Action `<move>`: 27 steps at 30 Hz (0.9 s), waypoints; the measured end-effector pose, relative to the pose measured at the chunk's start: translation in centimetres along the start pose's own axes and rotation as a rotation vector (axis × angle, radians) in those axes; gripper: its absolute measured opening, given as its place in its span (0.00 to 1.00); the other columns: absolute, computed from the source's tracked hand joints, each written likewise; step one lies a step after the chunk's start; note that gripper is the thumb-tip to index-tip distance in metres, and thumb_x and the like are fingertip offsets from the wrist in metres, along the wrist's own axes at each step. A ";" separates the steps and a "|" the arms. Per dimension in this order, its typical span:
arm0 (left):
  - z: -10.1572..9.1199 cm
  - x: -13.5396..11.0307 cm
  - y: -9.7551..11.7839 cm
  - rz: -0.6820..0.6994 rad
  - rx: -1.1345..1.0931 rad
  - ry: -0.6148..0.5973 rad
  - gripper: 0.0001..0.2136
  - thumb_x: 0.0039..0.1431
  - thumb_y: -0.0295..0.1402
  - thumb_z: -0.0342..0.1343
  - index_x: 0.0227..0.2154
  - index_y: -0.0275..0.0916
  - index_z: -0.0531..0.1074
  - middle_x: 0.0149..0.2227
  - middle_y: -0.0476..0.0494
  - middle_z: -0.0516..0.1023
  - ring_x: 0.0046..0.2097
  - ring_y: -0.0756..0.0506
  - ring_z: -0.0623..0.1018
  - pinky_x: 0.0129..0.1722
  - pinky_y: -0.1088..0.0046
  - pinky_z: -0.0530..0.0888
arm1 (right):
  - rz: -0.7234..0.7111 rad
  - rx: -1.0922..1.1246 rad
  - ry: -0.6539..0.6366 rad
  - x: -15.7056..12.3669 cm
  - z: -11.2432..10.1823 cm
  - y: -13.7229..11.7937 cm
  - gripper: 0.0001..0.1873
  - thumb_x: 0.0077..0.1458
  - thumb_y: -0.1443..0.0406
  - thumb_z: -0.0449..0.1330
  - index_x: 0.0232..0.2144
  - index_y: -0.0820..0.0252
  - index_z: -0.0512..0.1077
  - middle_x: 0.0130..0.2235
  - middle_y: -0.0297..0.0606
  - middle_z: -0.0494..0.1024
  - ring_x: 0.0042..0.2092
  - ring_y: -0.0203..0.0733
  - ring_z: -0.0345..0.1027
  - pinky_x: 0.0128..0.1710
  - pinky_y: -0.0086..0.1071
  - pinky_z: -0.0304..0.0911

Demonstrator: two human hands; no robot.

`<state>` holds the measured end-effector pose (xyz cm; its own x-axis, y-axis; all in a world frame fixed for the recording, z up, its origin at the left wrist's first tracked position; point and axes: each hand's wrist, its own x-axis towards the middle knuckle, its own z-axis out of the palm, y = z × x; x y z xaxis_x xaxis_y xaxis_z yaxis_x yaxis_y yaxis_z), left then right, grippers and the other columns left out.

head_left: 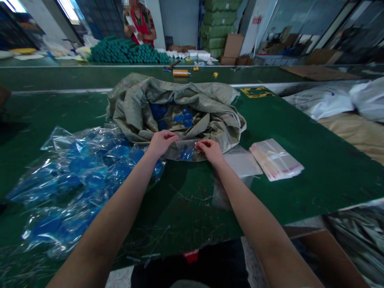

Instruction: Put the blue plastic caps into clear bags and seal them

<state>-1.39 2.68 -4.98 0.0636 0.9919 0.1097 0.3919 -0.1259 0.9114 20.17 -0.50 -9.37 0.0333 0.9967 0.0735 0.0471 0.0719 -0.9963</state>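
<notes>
The green worktop (303,196) is holding a woven sack (177,96) near its far edge, blue-filled plastic bags (75,184) leftward, and flat clear bags (276,160) rightward.

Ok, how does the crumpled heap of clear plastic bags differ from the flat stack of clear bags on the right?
The crumpled heap of clear plastic bags sprawls loosely and holds blue pieces; the flat stack of clear bags lies squared, showing only red print. The heap is far larger than the stack. Both rest on the green work table.
</notes>
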 end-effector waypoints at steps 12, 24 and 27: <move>-0.2 -4.2 1.6 -0.100 -0.031 -0.007 0.11 0.51 0.40 0.62 0.31 0.37 0.79 0.26 0.46 0.79 0.29 0.47 0.75 0.29 0.73 0.69 | 0.142 0.064 -0.184 -1.2 -1.2 -3.4 0.03 0.54 0.69 0.60 0.29 0.59 0.69 0.30 0.36 0.81 0.31 0.39 0.77 0.34 0.36 0.75; 0.4 -4.4 -1.0 -0.004 -0.015 -0.049 0.12 0.46 0.39 0.66 0.31 0.38 0.81 0.30 0.46 0.82 0.32 0.47 0.76 0.34 0.72 0.70 | 0.177 0.102 -0.220 -1.3 -1.4 -2.3 0.05 0.53 0.66 0.64 0.29 0.60 0.70 0.31 0.38 0.82 0.33 0.41 0.78 0.39 0.41 0.76; 0.1 -4.5 -1.0 -0.010 0.011 -0.055 0.11 0.46 0.39 0.66 0.31 0.38 0.81 0.30 0.46 0.81 0.31 0.47 0.76 0.34 0.72 0.70 | 0.190 0.126 -0.237 -1.4 -1.6 -1.9 0.04 0.54 0.68 0.64 0.30 0.60 0.71 0.31 0.38 0.82 0.34 0.40 0.78 0.41 0.39 0.75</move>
<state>-1.93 -1.62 -6.39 0.1102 0.9908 0.0782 0.4026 -0.1165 0.9079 21.67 -2.09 -7.52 -0.2047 0.9724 -0.1119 -0.0625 -0.1270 -0.9899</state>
